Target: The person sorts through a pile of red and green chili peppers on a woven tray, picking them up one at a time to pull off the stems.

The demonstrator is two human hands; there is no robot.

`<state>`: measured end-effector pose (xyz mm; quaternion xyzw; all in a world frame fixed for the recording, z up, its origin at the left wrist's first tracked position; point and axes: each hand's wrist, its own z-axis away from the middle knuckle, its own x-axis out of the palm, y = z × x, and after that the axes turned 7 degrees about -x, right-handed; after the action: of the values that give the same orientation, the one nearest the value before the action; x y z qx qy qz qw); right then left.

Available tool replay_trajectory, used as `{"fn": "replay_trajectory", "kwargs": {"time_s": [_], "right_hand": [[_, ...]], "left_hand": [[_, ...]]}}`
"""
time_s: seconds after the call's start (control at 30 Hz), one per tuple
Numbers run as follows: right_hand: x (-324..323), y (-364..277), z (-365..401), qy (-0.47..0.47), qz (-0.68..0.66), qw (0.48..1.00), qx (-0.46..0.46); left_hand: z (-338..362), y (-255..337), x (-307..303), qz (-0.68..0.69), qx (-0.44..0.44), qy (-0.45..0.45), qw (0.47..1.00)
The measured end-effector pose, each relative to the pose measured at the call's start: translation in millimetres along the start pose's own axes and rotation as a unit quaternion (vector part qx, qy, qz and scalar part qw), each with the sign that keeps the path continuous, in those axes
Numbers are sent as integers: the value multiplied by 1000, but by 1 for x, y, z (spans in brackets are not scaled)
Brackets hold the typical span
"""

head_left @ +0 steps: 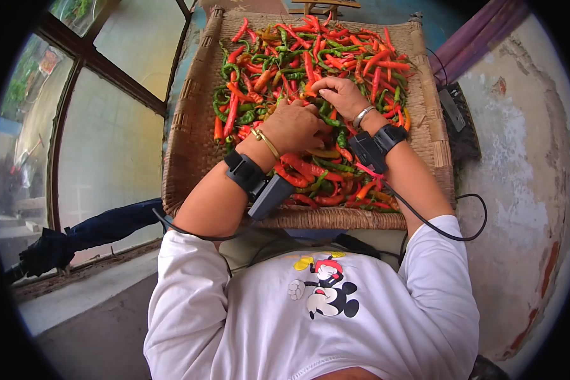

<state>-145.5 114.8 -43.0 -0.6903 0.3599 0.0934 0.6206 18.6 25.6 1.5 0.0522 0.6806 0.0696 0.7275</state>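
A thick heap of red, green and orange chili peppers (310, 170) covers a woven tray (193, 139) in front of me. My left hand (294, 125) rests low over the middle of the heap, its fingers curled in among the peppers. What those fingertips hold is hidden. To the right and slightly farther away, my right hand (343, 96) has its thumb and fingers pinched together at an orange-red chili pepper (310, 90). Both wrists wear a bracelet and a strapped black device.
A framed window (107, 145) stands at the left, with a dark folded umbrella (107, 231) by its sill. At the right are a worn wall (513, 152) and a dark box-like object (455, 114). A black cable (424, 218) loops off my right forearm. Behind the tray stands a wooden stool (323, 9).
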Motion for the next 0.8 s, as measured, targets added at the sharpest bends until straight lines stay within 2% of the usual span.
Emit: {"fn": "replay_trajectory", "kwargs": {"time_s": [0.03,0.1,0.2,0.23,0.27,0.3,0.37,0.47,0.5,0.57,0.6,0.63,0.67,0.73,0.77,0.8], "right_hand": [[0,0,0,0,1,1000,0],[0,-4,0,-60,-29,998,-4],[11,-12,5,-70,53,996,12],[15,-15,5,-65,104,992,19],[17,-17,4,-59,59,993,87],[18,-22,3,-58,58,993,87],[18,-31,1,-98,115,973,174],[21,-34,3,-114,177,963,168],[23,-32,4,-109,213,957,165],[26,-28,5,-97,210,956,178],[26,-26,7,-68,151,972,166],[25,-24,8,-38,92,983,152],[22,-22,11,-38,93,983,152],[11,-40,15,97,71,987,107],[5,-43,16,96,72,987,107],[-1,-45,18,140,51,987,61]], "left_hand": [[-3,-4,3,9,0,8,1000],[-9,-14,7,18,2,18,1000],[-9,-22,-3,104,-3,-21,994],[-9,-24,-3,102,-4,-21,995],[-10,-27,-4,81,-34,12,996],[-12,-30,-4,61,-62,44,995],[-12,-36,-5,59,-56,66,994],[-13,-39,-6,20,-133,59,989],[-14,-41,-5,19,-133,61,989],[-13,-44,0,-8,-160,119,980],[-12,-44,1,-7,-161,119,980],[-12,-45,3,2,-132,169,977],[-11,-45,4,12,-102,220,970],[-12,-40,-3,18,-90,192,977],[-11,-39,-5,23,-77,161,984],[-10,-38,-4,24,-77,161,984]]}}
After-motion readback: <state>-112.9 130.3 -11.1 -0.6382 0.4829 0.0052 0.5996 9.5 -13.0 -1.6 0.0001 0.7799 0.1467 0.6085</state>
